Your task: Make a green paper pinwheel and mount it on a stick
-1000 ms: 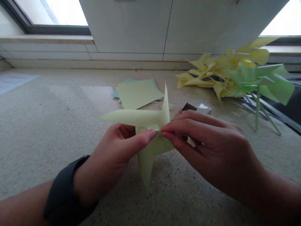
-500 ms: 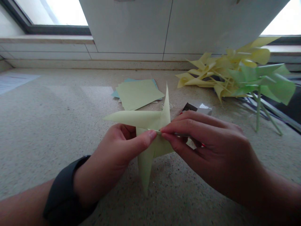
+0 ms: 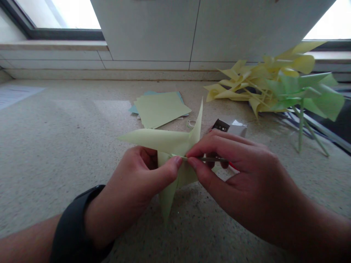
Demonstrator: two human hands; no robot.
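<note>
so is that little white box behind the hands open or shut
Open. The small box behind the right hand shows a dark opening at its left end; what is inside cannot be made out.

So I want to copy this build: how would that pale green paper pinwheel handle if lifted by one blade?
The pinwheel is thin folded paper, so probably very light and floppy; a blade would likely bend. Both hands, left hand and right hand, pinch its centre, which suggests the folds spring open if released.

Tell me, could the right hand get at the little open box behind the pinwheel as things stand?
Probably yes: the little box lies just beyond the right hand, nothing between, but its grip is shut on a thin stick at the pinwheel.
</note>
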